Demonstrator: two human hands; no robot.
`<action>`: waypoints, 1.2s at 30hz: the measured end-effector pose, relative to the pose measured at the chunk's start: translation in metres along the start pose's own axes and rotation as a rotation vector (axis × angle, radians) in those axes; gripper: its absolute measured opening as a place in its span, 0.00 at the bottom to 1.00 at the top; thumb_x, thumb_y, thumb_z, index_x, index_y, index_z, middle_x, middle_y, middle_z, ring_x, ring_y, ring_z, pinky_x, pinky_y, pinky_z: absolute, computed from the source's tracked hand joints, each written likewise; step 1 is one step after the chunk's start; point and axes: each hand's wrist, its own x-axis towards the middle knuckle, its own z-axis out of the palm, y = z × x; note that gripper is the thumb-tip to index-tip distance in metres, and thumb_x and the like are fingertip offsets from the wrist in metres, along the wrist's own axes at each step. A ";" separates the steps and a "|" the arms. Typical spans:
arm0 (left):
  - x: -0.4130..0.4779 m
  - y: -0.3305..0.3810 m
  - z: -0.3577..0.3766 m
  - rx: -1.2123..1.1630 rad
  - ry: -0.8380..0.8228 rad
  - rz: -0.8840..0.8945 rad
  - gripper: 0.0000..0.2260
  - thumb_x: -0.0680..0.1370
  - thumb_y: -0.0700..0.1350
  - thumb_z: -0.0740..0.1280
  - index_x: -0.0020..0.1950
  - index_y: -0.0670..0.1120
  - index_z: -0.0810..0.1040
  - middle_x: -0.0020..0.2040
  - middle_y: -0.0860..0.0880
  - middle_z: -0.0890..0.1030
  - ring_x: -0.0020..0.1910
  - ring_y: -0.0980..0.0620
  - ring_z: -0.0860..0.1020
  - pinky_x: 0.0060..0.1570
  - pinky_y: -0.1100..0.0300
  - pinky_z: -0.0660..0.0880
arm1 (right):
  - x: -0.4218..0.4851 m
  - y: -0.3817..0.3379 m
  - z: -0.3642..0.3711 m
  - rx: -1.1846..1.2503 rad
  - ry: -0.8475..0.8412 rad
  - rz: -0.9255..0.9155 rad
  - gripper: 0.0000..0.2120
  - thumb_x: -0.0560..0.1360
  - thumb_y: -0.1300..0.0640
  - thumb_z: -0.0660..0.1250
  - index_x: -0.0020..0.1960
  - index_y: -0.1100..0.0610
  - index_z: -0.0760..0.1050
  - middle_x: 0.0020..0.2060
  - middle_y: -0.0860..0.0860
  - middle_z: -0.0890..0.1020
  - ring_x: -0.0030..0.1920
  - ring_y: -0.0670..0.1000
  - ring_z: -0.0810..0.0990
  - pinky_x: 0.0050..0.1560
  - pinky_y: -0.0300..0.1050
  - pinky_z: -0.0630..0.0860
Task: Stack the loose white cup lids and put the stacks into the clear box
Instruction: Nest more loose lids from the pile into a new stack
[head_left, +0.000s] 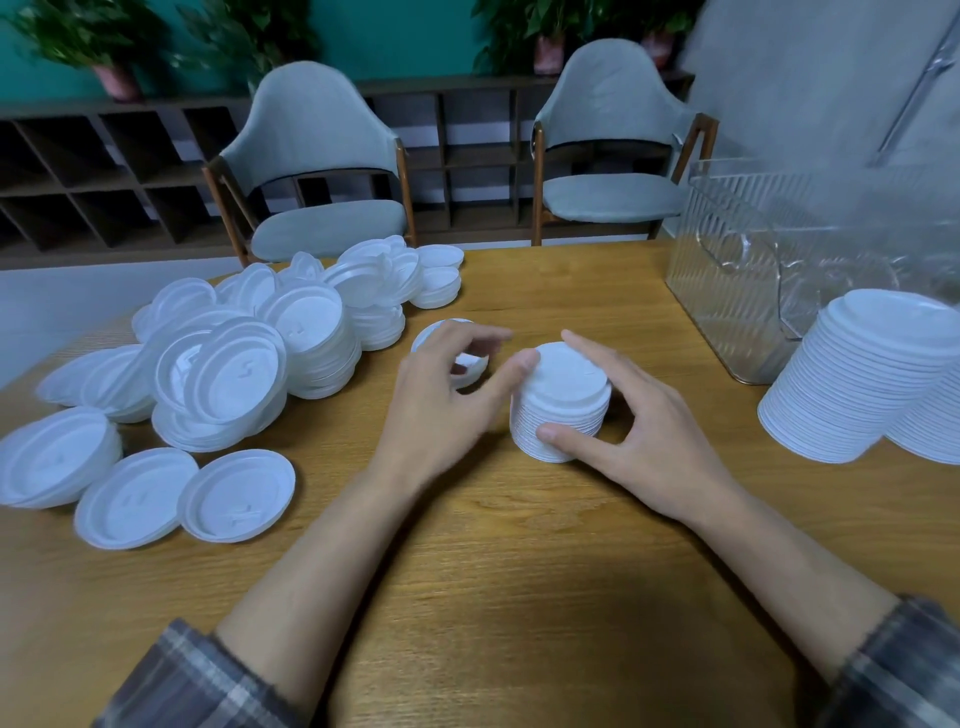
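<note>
My right hand (660, 431) has its fingers and thumb clasped round a short stack of white plastic cup lids (563, 405) mid-way on the brown wooden desk (519, 545). My left hand (441, 400) is blurred, so I cannot tell its grip. The clear ribbed plastic box (727, 291) stands far right, with grey padded chairs (322, 135) behind the desk.

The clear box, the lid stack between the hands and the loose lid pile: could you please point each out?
clear box (727, 306), head view, on its ribbed wall.
lid stack (569, 382), head view, on the top lid's flat face.
loose lid pile (241, 371), head view, on a front lid's face.
</note>
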 end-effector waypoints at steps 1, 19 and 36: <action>0.003 -0.007 -0.003 0.078 0.043 0.028 0.15 0.76 0.56 0.75 0.59 0.50 0.84 0.54 0.57 0.84 0.57 0.58 0.81 0.56 0.66 0.74 | 0.000 0.000 0.000 -0.006 0.003 0.007 0.41 0.69 0.36 0.77 0.79 0.38 0.65 0.70 0.33 0.73 0.72 0.33 0.68 0.66 0.23 0.60; 0.010 -0.024 -0.012 0.342 0.023 0.131 0.15 0.75 0.36 0.75 0.59 0.48 0.83 0.45 0.53 0.81 0.44 0.56 0.79 0.50 0.57 0.77 | 0.000 0.001 -0.002 -0.017 0.002 0.040 0.41 0.70 0.35 0.76 0.79 0.36 0.63 0.70 0.31 0.71 0.71 0.29 0.65 0.63 0.19 0.57; 0.007 0.018 -0.004 -0.605 0.019 -0.326 0.18 0.82 0.34 0.65 0.68 0.48 0.82 0.58 0.32 0.79 0.56 0.43 0.85 0.48 0.56 0.84 | 0.002 -0.002 -0.001 0.026 0.026 0.032 0.44 0.72 0.37 0.74 0.82 0.37 0.56 0.74 0.32 0.68 0.74 0.33 0.65 0.67 0.27 0.60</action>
